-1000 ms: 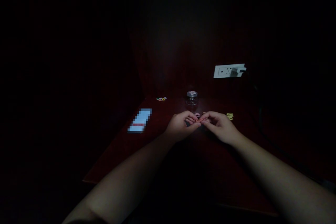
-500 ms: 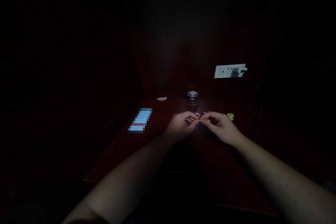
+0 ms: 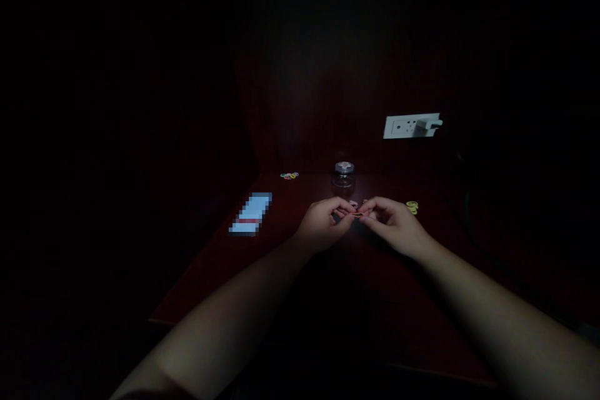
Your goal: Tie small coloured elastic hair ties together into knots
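Note:
Between the fingertips of both hands is a small orange hair tie (image 3: 357,215), drawn out into a narrow loop. My left hand (image 3: 325,222) pinches its left end with thumb and forefinger. Its right end is gripped the same way by my right hand (image 3: 394,225). Just behind the fingertips lie some pink hair ties (image 3: 353,204), partly covered by the hands. Several yellow hair ties (image 3: 412,207) rest beyond my right knuckles. A clear jar (image 3: 344,179) with its lid on stands behind the hands.
A pile of mixed-colour hair ties (image 3: 289,175) sits at the back left of the dark red table (image 3: 225,275). Nearer lies a phone (image 3: 250,214) with a lit, blurred screen. On the back wall is a white socket (image 3: 411,126) with a plug in it. The surroundings are very dark.
The orange hair tie's loop has opened slightly between my fingertips. Both hands stay in nearly the same place, and the other things have not moved.

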Available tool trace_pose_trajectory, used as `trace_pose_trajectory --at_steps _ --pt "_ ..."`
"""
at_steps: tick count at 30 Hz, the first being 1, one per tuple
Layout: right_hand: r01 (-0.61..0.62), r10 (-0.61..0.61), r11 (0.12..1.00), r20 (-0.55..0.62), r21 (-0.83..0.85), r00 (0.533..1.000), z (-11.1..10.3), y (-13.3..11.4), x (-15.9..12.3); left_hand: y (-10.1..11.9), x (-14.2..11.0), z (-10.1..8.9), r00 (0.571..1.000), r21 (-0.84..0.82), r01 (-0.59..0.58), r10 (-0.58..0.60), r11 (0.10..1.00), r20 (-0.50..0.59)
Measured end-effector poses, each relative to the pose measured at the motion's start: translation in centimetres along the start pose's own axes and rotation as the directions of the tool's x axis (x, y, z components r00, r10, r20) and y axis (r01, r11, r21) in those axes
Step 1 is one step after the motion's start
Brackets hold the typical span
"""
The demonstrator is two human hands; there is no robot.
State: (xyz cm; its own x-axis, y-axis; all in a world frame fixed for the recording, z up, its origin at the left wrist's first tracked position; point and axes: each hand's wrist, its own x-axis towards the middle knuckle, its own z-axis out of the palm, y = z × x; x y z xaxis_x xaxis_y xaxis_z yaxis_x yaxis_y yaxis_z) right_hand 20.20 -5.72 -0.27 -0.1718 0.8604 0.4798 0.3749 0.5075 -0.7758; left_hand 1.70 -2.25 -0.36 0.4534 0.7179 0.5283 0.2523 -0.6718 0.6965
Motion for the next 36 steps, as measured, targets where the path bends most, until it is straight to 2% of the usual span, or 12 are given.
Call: trace_pose_trajectory --at_steps 6,16,26,30,36 --pt "-0.023 0.023 1.000 0.053 0.011 0.998 -0.10 -0.14 0.00 0.19 0.00 -0.05 1.000 -0.015 0.005 -0.005 1.000 0.012" --pt "-0.010 0.010 1.000 0.023 0.004 1.000 0.09 -0.05 0.01 0.22 -0.14 0.09 0.995 -0.069 0.056 -0.051 0.996 0.081" --pt "-0.018 0.019 0.995 0.016 -0.102 1.000 -0.36 0.10 0.03 0.36 0.04 -0.14 0.998 0.056 0.043 -0.046 0.997 0.048" --pt "-0.020 0.020 0.995 0.002 -0.094 1.000 -0.40 0.17 0.09 0.30 0.06 -0.20 0.999 0.034 0.029 -0.030 0.999 0.041" --pt "-0.049 0.051 0.998 0.050 -0.046 0.997 -0.12 0.00 -0.01 0.22 0.04 -0.04 0.999 0.012 0.016 -0.016 1.000 0.045"
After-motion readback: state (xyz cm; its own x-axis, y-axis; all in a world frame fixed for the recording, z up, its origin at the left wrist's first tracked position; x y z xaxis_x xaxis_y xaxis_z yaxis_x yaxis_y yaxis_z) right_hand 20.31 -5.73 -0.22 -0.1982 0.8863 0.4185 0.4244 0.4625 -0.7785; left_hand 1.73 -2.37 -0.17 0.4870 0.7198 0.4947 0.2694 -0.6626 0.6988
